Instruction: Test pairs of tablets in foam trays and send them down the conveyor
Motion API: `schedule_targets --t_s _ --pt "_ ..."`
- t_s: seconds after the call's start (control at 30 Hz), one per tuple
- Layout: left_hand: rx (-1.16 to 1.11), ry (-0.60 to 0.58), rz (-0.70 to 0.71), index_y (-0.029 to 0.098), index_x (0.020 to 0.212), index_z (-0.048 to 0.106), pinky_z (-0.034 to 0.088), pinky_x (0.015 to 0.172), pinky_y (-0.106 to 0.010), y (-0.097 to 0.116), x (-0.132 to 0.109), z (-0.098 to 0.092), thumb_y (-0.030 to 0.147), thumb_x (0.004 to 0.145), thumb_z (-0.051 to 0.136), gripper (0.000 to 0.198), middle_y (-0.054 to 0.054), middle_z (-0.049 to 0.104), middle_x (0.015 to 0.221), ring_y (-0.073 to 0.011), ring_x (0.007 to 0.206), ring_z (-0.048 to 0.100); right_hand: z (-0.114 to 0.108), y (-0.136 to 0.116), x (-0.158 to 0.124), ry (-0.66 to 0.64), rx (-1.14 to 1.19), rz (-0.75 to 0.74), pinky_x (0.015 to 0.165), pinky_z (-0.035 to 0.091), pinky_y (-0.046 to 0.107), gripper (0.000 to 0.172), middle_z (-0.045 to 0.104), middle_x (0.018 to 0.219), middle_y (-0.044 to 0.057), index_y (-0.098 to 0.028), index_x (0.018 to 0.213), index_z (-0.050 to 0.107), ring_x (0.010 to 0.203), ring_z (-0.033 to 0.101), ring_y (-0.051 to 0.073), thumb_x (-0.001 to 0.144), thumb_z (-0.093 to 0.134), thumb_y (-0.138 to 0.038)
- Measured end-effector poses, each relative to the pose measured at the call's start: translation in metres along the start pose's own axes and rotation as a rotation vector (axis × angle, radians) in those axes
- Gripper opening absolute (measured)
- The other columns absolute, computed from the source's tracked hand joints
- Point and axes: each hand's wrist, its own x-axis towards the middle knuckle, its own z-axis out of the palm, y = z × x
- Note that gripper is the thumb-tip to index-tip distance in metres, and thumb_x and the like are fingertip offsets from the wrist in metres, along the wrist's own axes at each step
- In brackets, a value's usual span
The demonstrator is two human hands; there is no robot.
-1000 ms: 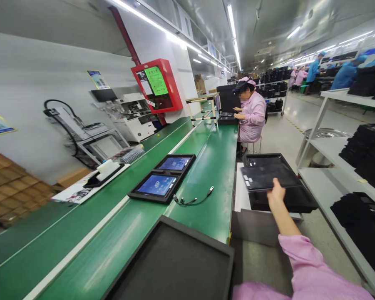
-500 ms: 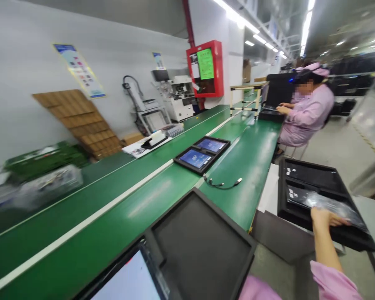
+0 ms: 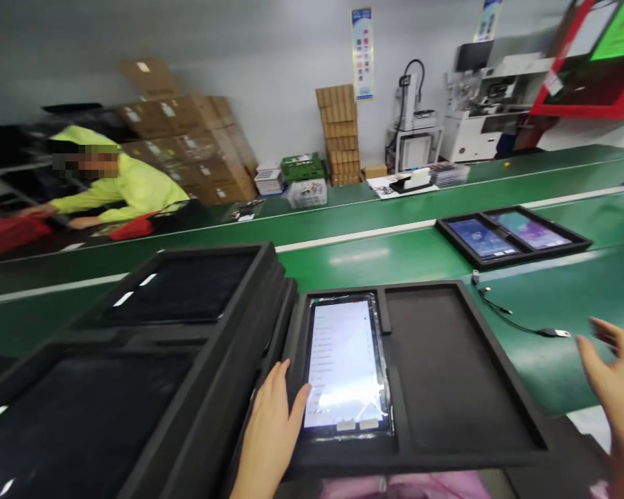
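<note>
A lit tablet (image 3: 345, 367) in clear film lies in the left compartment of a black foam tray (image 3: 472, 459) in front of me. The right compartment shows its bare floor. My left hand (image 3: 271, 419) rests at the tray's left side, fingers stretched, with the thumb tip at the tablet's edge; whether it touches cannot be made out. Off to the right, my right hand (image 3: 620, 388) hangs above the green belt, its fingers apart and nothing between them. A short black USB cable (image 3: 514, 321) lies on the belt between that hand and the far tray.
Left of me stands a stack of black foam trays (image 3: 223, 360) with dark-screened tablets on top. Further along the belt (image 3: 363, 260) sits another tray (image 3: 584, 242) holding two lit tablets. Across the line, a person in a yellow top (image 3: 140, 184) bends over something red.
My view has swung left, bringing the tray stack and my left hand into sight. My right hand has left the film-wrapped tablet in the right-hand tray and is now over the belt.
</note>
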Motion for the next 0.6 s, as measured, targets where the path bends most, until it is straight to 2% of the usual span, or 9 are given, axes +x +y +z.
schedule_targets --t_s 0.03,0.1,0.17,0.23,0.3,0.37,0.47,0.6 --pt "-0.031 0.003 -0.052 0.012 0.135 0.054 0.043 0.112 -0.055 -0.003 -0.006 0.004 0.065 0.088 0.043 0.072 -0.019 0.057 0.141 -0.0344 0.132 0.054 0.008 -0.031 0.012 -0.104 0.138 -0.052 0.098 0.048 0.059 0.047 0.067 0.11 0.018 -0.028 0.12 0.061 0.107 0.064 0.036 0.081 0.049 -0.051" --pt "-0.105 -0.001 -0.149 0.012 0.141 0.047 0.042 0.113 -0.053 -0.008 -0.019 0.01 0.062 0.09 0.042 0.072 -0.02 0.054 0.145 -0.0327 0.134 0.053 0.027 -0.099 0.025 -0.389 0.355 -0.244 0.096 0.052 0.053 0.038 0.071 0.106 0.013 -0.028 0.105 0.067 0.096 0.067 0.031 0.078 0.054 -0.05" --pt "-0.169 0.001 -0.224 0.013 0.142 0.048 0.038 0.116 -0.052 -0.01 -0.029 0.011 0.057 0.093 0.04 0.067 -0.019 0.053 0.147 -0.0312 0.137 0.05 0.047 -0.166 0.025 -0.722 0.406 -0.517 0.102 0.048 0.049 0.036 0.071 0.111 0.01 -0.027 0.106 0.069 0.106 0.065 0.029 0.08 0.055 -0.048" --pt "-0.22 0.005 -0.259 0.014 0.14 0.05 0.033 0.119 -0.051 -0.012 -0.034 0.01 0.053 0.095 0.037 0.061 -0.017 0.053 0.148 -0.0293 0.14 0.047 0.067 -0.225 0.018 -0.916 0.365 -0.756 0.105 0.046 0.046 0.034 0.069 0.118 0.01 -0.024 0.113 0.068 0.114 0.061 0.027 0.087 0.05 -0.038" --pt "-0.254 0.019 -0.267 0.014 0.141 0.051 0.029 0.121 -0.049 -0.012 -0.034 0.008 0.049 0.096 0.036 0.058 -0.015 0.053 0.148 -0.0274 0.142 0.045 0.087 -0.273 0.008 -0.974 0.225 -0.969 0.102 0.046 0.044 0.034 0.067 0.119 0.012 -0.019 0.117 0.066 0.112 0.06 0.026 0.093 0.045 -0.027" --pt "-0.267 0.021 -0.269 0.013 0.143 0.049 0.027 0.122 -0.048 -0.013 -0.034 0.009 0.048 0.097 0.036 0.059 -0.015 0.052 0.149 -0.0268 0.143 0.043 0.104 -0.308 0.0 -1.001 0.013 -1.073 0.096 0.047 0.04 0.034 0.066 0.117 0.015 -0.015 0.117 0.066 0.11 0.061 0.025 0.098 0.039 -0.022" --pt "-0.24 0.009 -0.256 0.011 0.148 0.042 0.026 0.123 -0.049 -0.014 -0.037 0.013 0.047 0.097 0.036 0.063 -0.016 0.045 0.154 -0.028 0.145 0.039 0.124 -0.339 -0.008 -1.004 -0.166 -1.056 0.094 0.046 0.041 0.035 0.063 0.118 0.018 -0.013 0.111 0.068 0.113 0.059 0.028 0.101 0.037 -0.025" --pt "-0.191 0.0 -0.157 0.015 0.153 0.035 0.027 0.123 -0.046 -0.011 -0.055 0.023 0.047 0.098 0.035 0.063 -0.014 0.038 0.159 -0.0267 0.148 0.035 0.139 -0.357 -0.015 -1.008 -0.187 -0.992 0.097 0.042 0.048 0.037 0.06 0.118 0.022 -0.011 0.096 0.072 0.118 0.056 0.035 0.101 0.039 -0.028"
